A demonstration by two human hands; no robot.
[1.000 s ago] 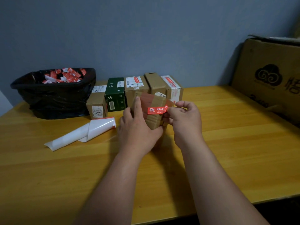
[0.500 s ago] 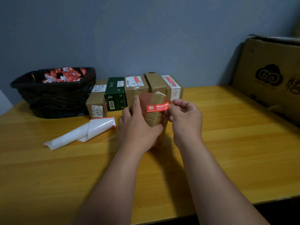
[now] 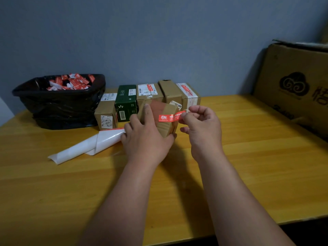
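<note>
The desk (image 3: 266, 166) carries everything. Nearest, the left hand (image 3: 145, 139) grips a small cardboard box (image 3: 166, 127), thumb under its near lower corner and forefinger laid along the top face. The box is held tipped just above the desk.

Directly right of those fingers, the right hand (image 3: 202, 128) pinches the free end of a red sticker (image 3: 168, 117) between thumb and forefinger, the other fingers (image 3: 195, 110) curled. The sticker's far end lies on the box's front face, and the pinched end stands off the corner.

Change noted: over the last second the pinched end has risen slightly and the strip angles upward more. The bonded end has not moved. Judgement: the sticker is half attached. I cannot tell whether it is being pressed on or peeled off.

Left of the left fingers lies a curled white sheet (image 3: 88, 148). Beyond both hands stands a row of parcels (image 3: 147, 93). Far left is a black bin (image 3: 58, 107) of red scraps, and far right a large carton (image 3: 292, 82).
</note>
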